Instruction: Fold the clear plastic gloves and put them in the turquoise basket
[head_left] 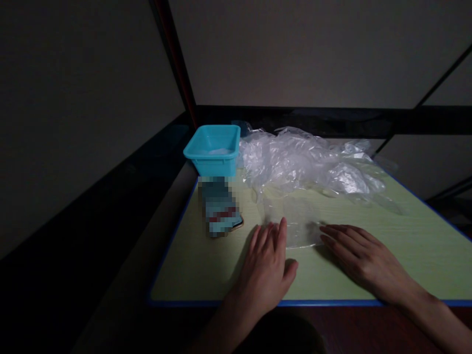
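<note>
A thin clear plastic bag (300, 223) lies flat on the pale green table (416, 246). My left hand (267, 260) rests over its left edge, fingers stretched forward and thumb apart. At the bag's right edge, my right hand (363, 253) lies palm down with its fingers extended, the fingertips touching or nearly touching the plastic. Neither hand grips anything. Behind the bag is a big crumpled heap of clear plastic (295, 160).
A turquoise plastic basket (217, 167) with something pale inside stands at the table's back left. In front of it lies a phone (221, 209), its screen blurred out. A blue edge runs round the table, and walls rise behind it.
</note>
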The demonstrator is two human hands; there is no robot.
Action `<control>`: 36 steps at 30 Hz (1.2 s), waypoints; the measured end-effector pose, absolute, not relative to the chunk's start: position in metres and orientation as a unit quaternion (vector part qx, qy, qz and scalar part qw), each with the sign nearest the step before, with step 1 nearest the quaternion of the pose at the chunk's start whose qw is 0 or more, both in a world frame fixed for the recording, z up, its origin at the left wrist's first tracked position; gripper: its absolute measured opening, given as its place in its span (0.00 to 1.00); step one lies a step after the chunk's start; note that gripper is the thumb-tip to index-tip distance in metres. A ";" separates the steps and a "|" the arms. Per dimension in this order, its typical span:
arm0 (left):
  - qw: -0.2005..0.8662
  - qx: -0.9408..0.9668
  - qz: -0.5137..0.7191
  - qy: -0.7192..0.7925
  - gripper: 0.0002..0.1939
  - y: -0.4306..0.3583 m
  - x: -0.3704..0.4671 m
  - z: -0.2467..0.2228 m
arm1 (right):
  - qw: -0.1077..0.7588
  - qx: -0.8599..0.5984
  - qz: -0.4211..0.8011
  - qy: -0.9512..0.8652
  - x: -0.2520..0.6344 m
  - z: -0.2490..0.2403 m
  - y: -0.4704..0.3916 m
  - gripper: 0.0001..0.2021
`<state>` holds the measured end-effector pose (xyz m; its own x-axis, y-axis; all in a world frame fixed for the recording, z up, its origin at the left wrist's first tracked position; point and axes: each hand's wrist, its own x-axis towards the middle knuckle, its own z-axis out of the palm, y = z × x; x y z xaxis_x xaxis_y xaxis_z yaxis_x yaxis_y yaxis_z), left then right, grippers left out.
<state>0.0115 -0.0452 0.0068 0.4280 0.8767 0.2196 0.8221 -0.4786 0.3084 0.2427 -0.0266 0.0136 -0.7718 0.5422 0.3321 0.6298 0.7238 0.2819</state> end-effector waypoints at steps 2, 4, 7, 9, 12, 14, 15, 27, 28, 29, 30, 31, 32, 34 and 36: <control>0.079 0.841 0.178 0.504 0.37 -0.045 0.012 0.007 | 0.135 -0.328 -0.183 -0.917 0.244 0.010 -0.024 0.10; 0.083 0.841 0.181 0.503 0.36 -0.044 0.012 0.006 | 0.166 -0.339 -0.159 -0.912 0.245 0.009 -0.022 0.08; 0.091 0.840 0.196 0.497 0.34 -0.043 0.011 0.006 | 0.216 -0.365 -0.091 -0.901 0.246 0.010 -0.021 0.07; 0.098 0.838 0.210 0.494 0.31 -0.042 0.011 0.006 | 0.240 -0.382 -0.032 -0.892 0.246 0.012 -0.022 0.07; 0.108 0.823 0.242 0.503 0.23 -0.039 0.009 0.006 | 0.264 -0.401 0.034 -0.876 0.245 0.016 -0.024 0.08; 0.127 0.805 0.276 0.509 0.15 -0.037 0.007 0.006 | 0.272 -0.408 0.061 -0.870 0.245 0.021 -0.026 0.08; 0.145 0.794 0.296 0.511 0.11 -0.036 0.007 0.006 | 0.273 -0.408 0.072 -0.868 0.245 0.023 -0.027 0.08; 0.362 0.679 0.445 0.459 0.05 -0.040 0.007 0.014 | 0.321 -0.496 0.117 -0.798 0.253 0.049 -0.036 0.14; 0.378 0.672 0.442 0.458 0.04 -0.041 0.007 0.018 | 0.318 -0.508 0.137 -0.789 0.253 0.054 -0.037 0.15; 0.402 0.662 0.439 0.456 0.04 -0.043 0.007 0.023 | 0.321 -0.518 0.158 -0.777 0.252 0.060 -0.037 0.16; 0.434 0.647 0.436 0.449 0.04 -0.044 0.007 0.029 | 0.327 -0.528 0.178 -0.763 0.252 0.066 -0.038 0.17; 0.475 0.629 0.432 0.438 0.05 -0.046 0.007 0.035 | 0.337 -0.537 0.195 -0.748 0.252 0.071 -0.038 0.17; 0.520 0.607 0.427 0.423 0.05 -0.047 0.008 0.041 | 0.348 -0.543 0.214 -0.734 0.252 0.076 -0.038 0.17; 0.571 0.576 0.421 0.407 0.06 -0.047 0.009 0.050 | 0.358 -0.550 0.258 -0.710 0.254 0.081 -0.036 0.17; 0.576 0.566 0.421 0.413 0.06 -0.042 0.012 0.051 | 0.352 -0.554 0.308 -0.689 0.256 0.078 -0.031 0.17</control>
